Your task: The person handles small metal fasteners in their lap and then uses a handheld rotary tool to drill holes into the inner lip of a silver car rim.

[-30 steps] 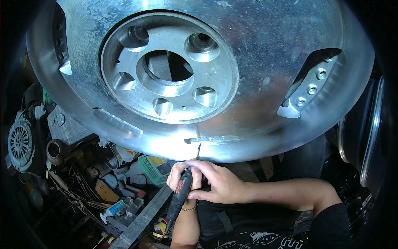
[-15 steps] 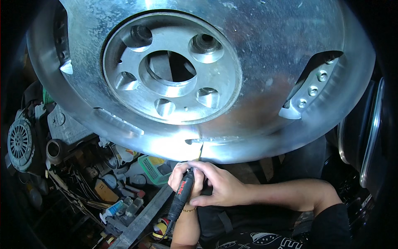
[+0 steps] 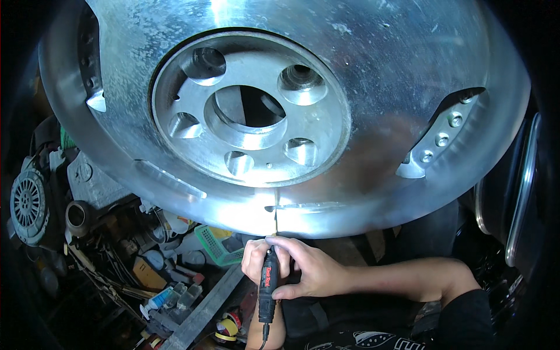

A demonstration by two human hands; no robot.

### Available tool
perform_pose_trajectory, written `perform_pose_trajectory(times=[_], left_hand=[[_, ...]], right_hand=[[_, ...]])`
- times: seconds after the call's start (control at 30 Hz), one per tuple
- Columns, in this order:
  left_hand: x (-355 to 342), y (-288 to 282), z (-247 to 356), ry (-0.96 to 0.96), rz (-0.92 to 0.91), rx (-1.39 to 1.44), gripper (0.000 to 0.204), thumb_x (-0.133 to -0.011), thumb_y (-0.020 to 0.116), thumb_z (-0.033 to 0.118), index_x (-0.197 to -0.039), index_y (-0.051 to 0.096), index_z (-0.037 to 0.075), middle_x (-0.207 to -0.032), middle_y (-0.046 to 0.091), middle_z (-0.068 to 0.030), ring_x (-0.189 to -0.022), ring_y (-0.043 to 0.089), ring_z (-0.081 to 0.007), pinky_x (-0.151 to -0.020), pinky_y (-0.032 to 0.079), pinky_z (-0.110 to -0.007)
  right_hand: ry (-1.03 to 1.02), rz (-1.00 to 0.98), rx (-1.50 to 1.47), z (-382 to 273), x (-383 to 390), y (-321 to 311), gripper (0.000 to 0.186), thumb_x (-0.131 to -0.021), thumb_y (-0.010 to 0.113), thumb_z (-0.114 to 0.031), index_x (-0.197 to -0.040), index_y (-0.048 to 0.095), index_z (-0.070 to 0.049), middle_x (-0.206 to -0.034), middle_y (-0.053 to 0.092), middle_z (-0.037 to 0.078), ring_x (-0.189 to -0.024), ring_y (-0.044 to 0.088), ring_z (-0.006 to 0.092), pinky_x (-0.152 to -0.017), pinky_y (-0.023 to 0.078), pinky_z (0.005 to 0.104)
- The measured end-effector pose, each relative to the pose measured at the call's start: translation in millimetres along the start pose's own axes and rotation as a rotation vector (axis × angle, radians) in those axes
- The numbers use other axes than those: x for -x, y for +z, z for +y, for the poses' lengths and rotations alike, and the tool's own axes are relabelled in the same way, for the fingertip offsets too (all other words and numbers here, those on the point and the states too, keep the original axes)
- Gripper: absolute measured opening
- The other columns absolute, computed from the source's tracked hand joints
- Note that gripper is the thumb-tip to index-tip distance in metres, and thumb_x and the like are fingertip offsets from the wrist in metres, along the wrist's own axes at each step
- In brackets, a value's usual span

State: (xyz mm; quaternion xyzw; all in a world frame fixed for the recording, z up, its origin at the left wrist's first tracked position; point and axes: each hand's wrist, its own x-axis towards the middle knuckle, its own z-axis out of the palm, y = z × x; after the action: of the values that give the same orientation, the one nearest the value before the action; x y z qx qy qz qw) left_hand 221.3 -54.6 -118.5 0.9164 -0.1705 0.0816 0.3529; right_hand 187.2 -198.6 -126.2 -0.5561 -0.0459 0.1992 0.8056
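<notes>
A large bare-metal wheel rim (image 3: pixel 391 105) spreads across the upper view, its round hub with several bolt holes facing me. Below its front edge I hold a slim black rotary tool (image 3: pixel 267 294) with a cord at its tail end. My left hand (image 3: pixel 255 259) closes around its front from the left. My right hand (image 3: pixel 318 268) wraps it from the other side, thumb low along the body. The tool's thin bit (image 3: pixel 276 224) points up at a small dark slot (image 3: pixel 270 208) in the rim's polished lip; whether it touches the metal is hard to tell.
At left lie a round vented grey machine cover (image 3: pixel 31 198), a short pipe piece (image 3: pixel 76 216), a green plastic basket (image 3: pixel 213 245) and a blue-white tube (image 3: pixel 158 298). A grey metal beam (image 3: pixel 204 306) runs diagonally near my left forearm. Another shiny rim (image 3: pixel 525 186) stands at right.
The tool's tail has swung right, so its body now stands nearly straight up and down. My hands sit slightly lower, and the wheel appears a little lower in view.
</notes>
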Motion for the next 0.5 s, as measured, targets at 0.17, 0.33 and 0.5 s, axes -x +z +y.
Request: perform_pose_trajectory(times=[0.17,0.33,0.5], left_hand=[[-1,-5,-2,0.015,-0.018,0.009,0.015,-0.073,0.068,0.004,-0.080,0.055,0.003,-0.065,0.059,-0.0096,-0.056,0.055,-0.0234,-0.054,0.046,-0.034],[5,-8,-9,0.042,-0.085,0.067,0.018,-0.070,0.070,0.002,-0.083,0.057,0.002,-0.072,0.060,-0.0104,-0.059,0.057,-0.0255,-0.057,0.048,-0.035],[7,-11,-7,0.014,-0.060,0.032,0.018,-0.070,0.070,0.002,-0.083,0.057,0.002,-0.073,0.060,-0.0110,-0.059,0.057,-0.0259,-0.058,0.049,-0.035]], right_hand=[[0.071,-0.073,-0.055,-6,-1,-1,0.102,-0.075,0.077,-0.051,-0.143,0.025,0.004,-0.138,0.041,0.027,-0.130,0.043,0.0405,-0.107,0.037,0.0434],[0.132,-0.083,-0.026,-7,2,-3,0.102,-0.074,0.078,-0.052,-0.143,0.026,0.001,-0.139,0.042,0.026,-0.130,0.043,0.0397,-0.107,0.038,0.0437],[0.175,-0.117,-0.058,-10,-2,-3,0.101,-0.074,0.078,-0.053,-0.144,0.026,-0.001,-0.138,0.042,0.025,-0.128,0.046,0.0393,-0.106,0.039,0.0439]])
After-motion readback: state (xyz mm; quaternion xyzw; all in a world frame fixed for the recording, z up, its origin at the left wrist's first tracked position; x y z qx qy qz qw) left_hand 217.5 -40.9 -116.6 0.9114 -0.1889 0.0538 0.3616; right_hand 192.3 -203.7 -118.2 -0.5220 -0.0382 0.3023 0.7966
